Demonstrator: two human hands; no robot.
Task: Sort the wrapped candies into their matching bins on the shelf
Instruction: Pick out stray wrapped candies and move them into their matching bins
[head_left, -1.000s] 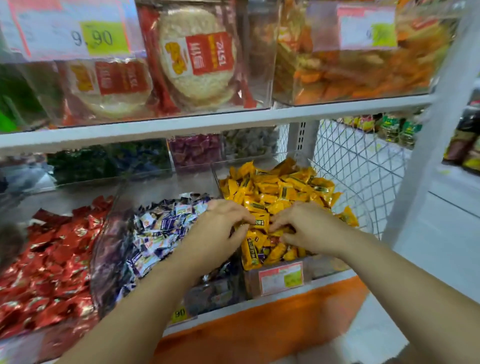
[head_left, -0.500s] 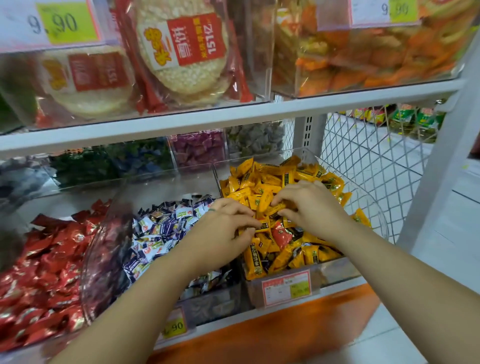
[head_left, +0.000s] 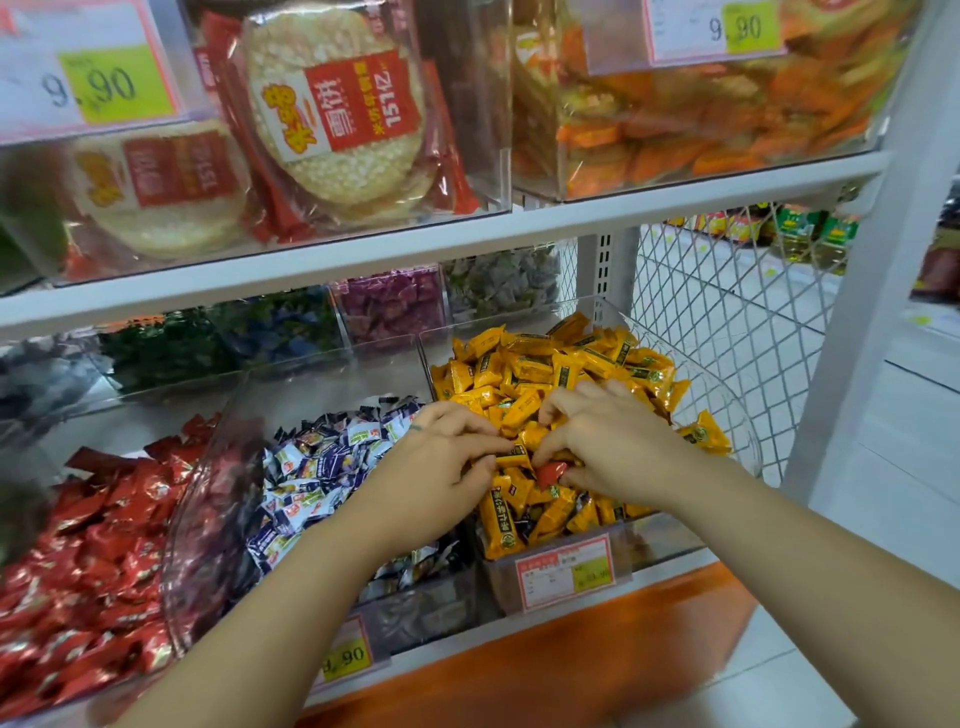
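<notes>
**Item: stray red candy (head_left: 550, 473).** Located in the yellow bin (head_left: 737, 415), on top of the yellow candies (head_left: 540, 364), directly between the two hands. It is pinched at the fingertips of the right hand (head_left: 613, 447).

**Item: left hand (head_left: 441, 457).** Reached over into the same bin, with its fingers curled against the yellow pile and nearly meeting those of the right hand. Whether a candy is held by it cannot be told.

**Item: blue-and-white candies (head_left: 322, 467).** Kept in the bin just beside and under the left wrist. No stray colour is seen among them.

**Item: red bin (head_left: 104, 519).** Placed well to the left of both hands, beyond the blue-and-white bin. It is judged to be the proper home of the pinched candy.

**Item: shelf (head_left: 363, 270).** Further bins of dark, purple and green sweets are stored behind the hands. Their contents are too blurred to check.

**Progress:** The task is judged to be under way. One misplaced candy has been found and gripped but not yet lifted clear or carried to the red bin. Strays buried under the yellow pile cannot be ruled out.
</notes>
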